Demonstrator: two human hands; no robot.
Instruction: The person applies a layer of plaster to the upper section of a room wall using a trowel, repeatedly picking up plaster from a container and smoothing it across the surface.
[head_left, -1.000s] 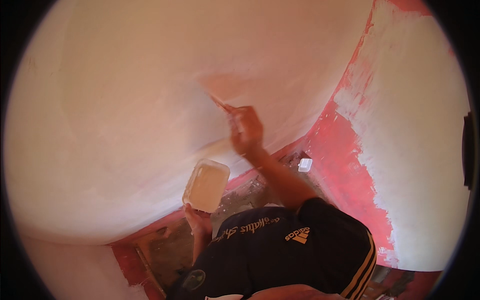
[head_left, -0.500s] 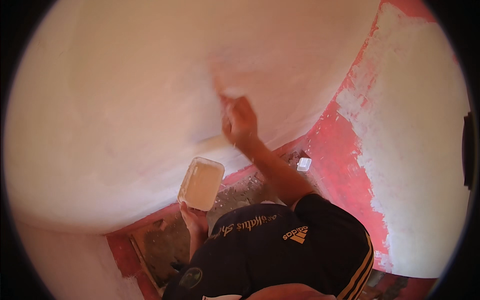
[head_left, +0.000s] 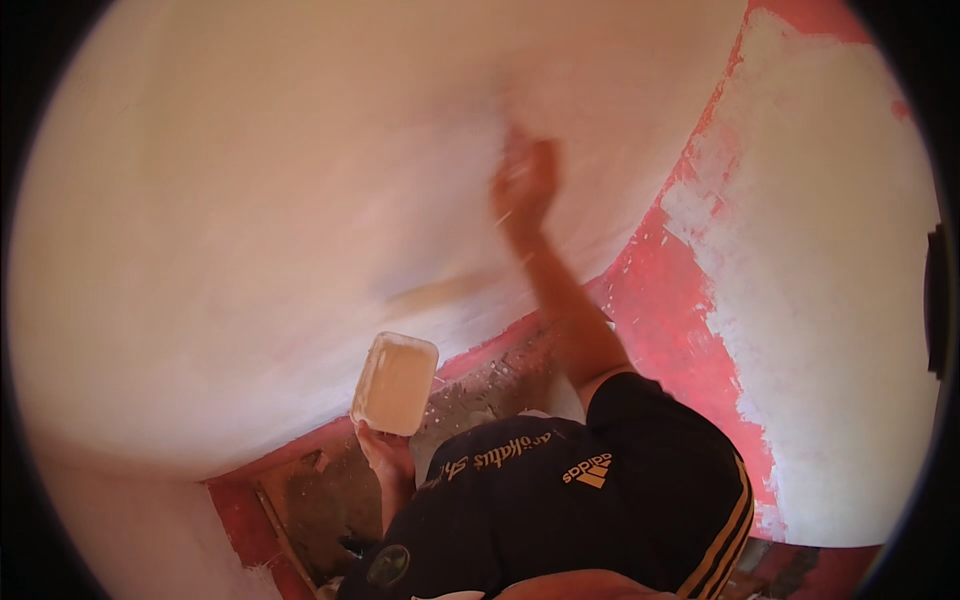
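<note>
My left hand (head_left: 385,452) grips a pale rectangular plastic tub (head_left: 396,385) by its lower end. The tub is tilted, with a smooth, light tan inside facing me. Up against the pale coated wall (head_left: 250,200), my right hand (head_left: 526,185) is closed and smeared by motion. A thin blurred shape reaches from its fingers toward the wall, too unclear to name. Soft shadows of the arm and tub fall on the wall beside them.
A second wall (head_left: 820,280) on the right carries rough whitish coating over red paint (head_left: 660,310). Red edging runs along the bottom of the wall ahead. Below lies a dirty, speckled floor (head_left: 470,390), with a brown board-like panel (head_left: 335,490) at lower left.
My right hand has swept up and to the right across the wall. The tub in my left hand has dropped slightly and shifted a little left. My arm now covers the small white object.
</note>
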